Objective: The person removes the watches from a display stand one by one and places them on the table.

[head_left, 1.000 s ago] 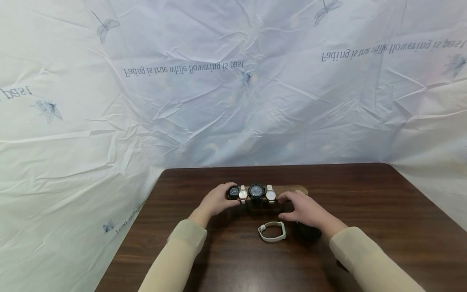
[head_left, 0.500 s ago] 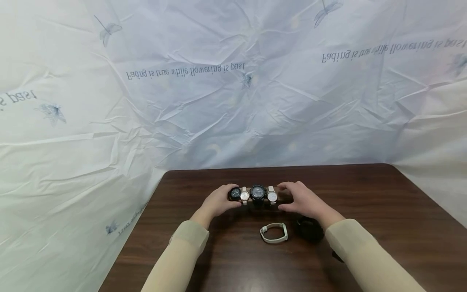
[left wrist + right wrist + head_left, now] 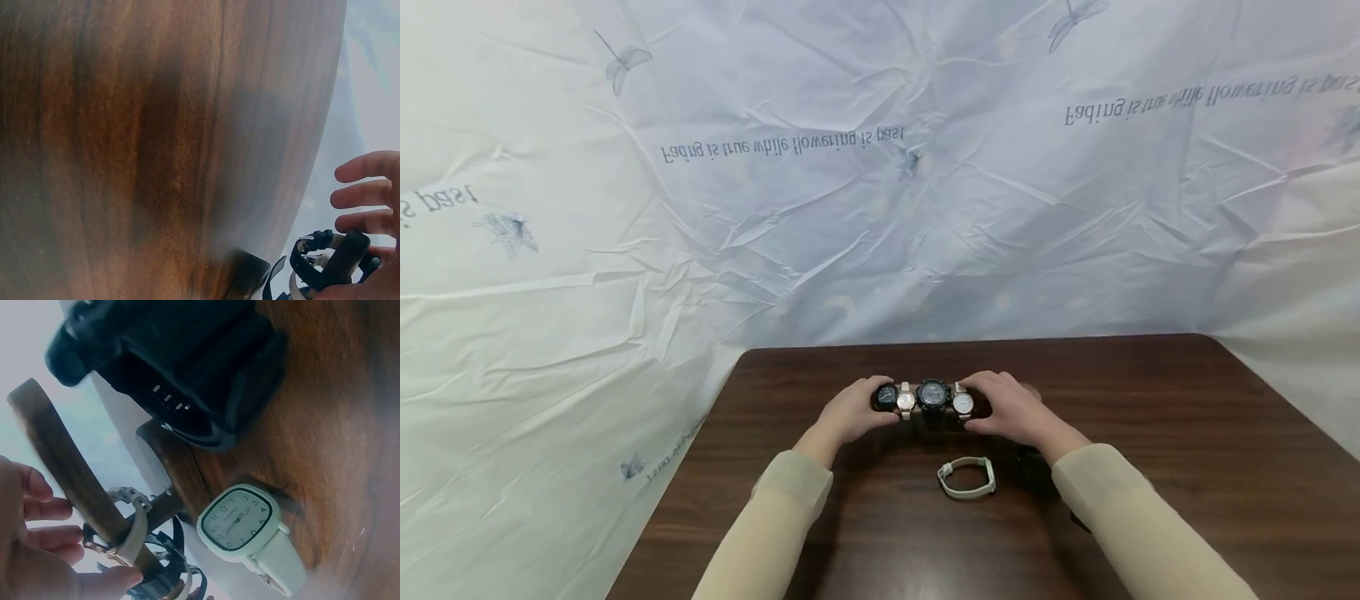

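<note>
the left hand [image 3: 850,414] is curled round the left end of a wooden bar [image 3: 62,465], its fingers closed about the small black watch [image 3: 884,397] strapped there. the right hand [image 3: 1011,410] is cupped over the bar's right end, thumb under and fingers over, just beside the white-faced watch [image 3: 962,403]; a full grip is suggested, though the far fingers are hidden. between the hands four watches are seen in a row on the bar: the small black one, a rose-gold one [image 3: 907,401], a large black one [image 3: 934,394], then the white-faced one.

the bar is carried on a wooden stand whose foot [image 3: 178,469] rests on the desk [image 3: 1150,400], towards the far middle. it is judged stiff and fairly light, but top-heavy with the watches; a tilt could let the straps slide along the smooth wood. it is best taken at both bare ends and kept level, with nothing pressed on the glass faces, which are the fragile parts.

nearer, a loose white square watch [image 3: 967,477] lies on the desk with its strap looped, and a black watch [image 3: 169,362] lies just right of it, largely hidden by the right sleeve [image 3: 1120,517] in the head view. a creased pale sheet [image 3: 880,208] hangs behind.
</note>
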Demonstrator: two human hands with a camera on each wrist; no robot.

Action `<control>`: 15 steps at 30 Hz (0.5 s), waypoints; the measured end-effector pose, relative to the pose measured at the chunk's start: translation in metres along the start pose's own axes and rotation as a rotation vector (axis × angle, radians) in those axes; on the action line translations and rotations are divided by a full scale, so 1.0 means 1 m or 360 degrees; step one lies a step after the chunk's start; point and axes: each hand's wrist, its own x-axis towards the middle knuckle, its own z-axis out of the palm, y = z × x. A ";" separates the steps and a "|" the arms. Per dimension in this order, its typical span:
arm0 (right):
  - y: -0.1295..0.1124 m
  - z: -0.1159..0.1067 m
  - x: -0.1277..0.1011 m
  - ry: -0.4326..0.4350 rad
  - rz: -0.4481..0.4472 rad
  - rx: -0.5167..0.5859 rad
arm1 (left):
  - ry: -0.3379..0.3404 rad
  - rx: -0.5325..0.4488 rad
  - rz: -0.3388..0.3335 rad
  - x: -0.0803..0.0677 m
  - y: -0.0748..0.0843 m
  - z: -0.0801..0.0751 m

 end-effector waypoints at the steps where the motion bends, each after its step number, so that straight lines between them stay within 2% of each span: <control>1: 0.000 0.001 0.001 0.0004 -0.0008 0.0000 | -0.0001 0.0003 -0.0001 0.000 0.000 0.000; 5: -0.002 0.002 0.004 0.0035 -0.0045 -0.0014 | -0.0008 -0.0001 0.0000 0.002 0.000 0.001; 15: -0.003 0.007 0.009 0.0090 -0.0116 -0.0184 | -0.0013 0.0016 -0.0011 0.001 0.002 0.000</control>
